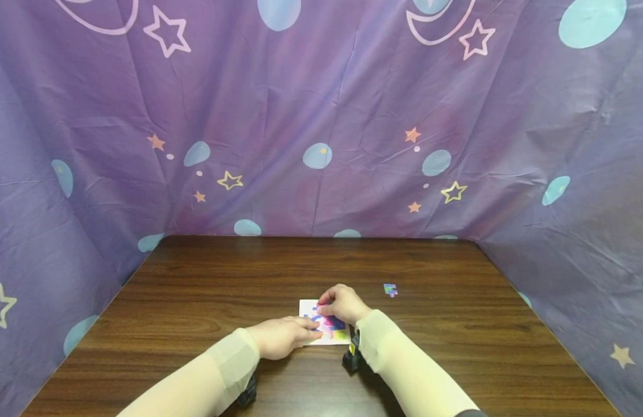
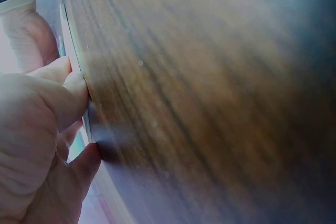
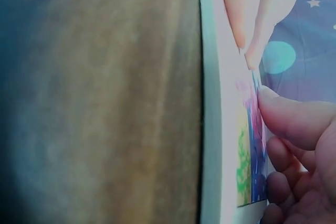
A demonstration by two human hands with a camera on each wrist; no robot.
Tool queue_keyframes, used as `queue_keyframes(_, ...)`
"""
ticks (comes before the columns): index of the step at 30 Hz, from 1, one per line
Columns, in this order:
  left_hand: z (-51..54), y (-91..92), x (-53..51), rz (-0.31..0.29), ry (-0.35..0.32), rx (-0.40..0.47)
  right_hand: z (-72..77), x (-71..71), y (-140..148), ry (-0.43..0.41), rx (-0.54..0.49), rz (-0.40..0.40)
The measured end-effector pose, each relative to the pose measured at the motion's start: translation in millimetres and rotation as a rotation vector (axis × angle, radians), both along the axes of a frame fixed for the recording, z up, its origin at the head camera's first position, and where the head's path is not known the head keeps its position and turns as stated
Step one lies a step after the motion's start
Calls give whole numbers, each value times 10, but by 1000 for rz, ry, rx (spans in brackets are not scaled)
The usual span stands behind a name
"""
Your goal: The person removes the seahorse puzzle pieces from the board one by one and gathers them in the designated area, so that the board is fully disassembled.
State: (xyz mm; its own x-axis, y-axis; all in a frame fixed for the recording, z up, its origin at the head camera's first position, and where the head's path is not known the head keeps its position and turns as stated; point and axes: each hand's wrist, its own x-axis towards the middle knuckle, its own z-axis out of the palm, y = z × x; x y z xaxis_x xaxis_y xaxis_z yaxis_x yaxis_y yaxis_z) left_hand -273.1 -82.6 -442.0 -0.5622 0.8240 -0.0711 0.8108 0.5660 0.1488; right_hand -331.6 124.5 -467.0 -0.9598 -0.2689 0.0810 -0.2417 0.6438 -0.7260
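Note:
A small jigsaw puzzle [image 1: 334, 325] with a white border and a pink, blue and green picture lies on the table. My left hand [image 1: 281, 337] reaches over its left side, fairly straight fingers [image 1: 307, 335] resting on the picture and border. From the right, my right hand [image 1: 346, 305] bends over the upper part and pinches a pink puzzle piece [image 1: 321, 310] between thumb and forefinger, low against the picture. The right wrist view shows that thumb [image 3: 283, 116] at the picture's surface; the piece itself is mostly hidden there. Up close, the left hand [image 2: 31, 129] touches the thin board edge.
One loose blue and green puzzle piece [image 1: 390, 289] lies on the brown wooden table [image 1: 238, 272], right of and beyond the puzzle. A purple curtain [image 1: 280, 191] with stars and moons hangs behind the table and along both sides.

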Motion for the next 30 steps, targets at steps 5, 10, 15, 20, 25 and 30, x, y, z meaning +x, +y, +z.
queue_keyframes(5,-10,5,7,10,-2,2,1,-16,-23,-24,15,-31)
queue_keyframes(10,-5,8,17,1,-1,11,19,-29,-39,-36,23,-37)
queue_keyframes(15,0,4,5,-10,3,8,24,-36,-36,-14,37,-13)
queue_keyframes(20,-11,1,-6,-29,21,15,40,-8,-34,35,65,41)
queue_keyframes(25,-24,-4,-7,-18,20,15,77,35,-62,36,134,38)
queue_keyframes(30,-26,2,-2,13,1,1,88,33,-105,10,156,-18)
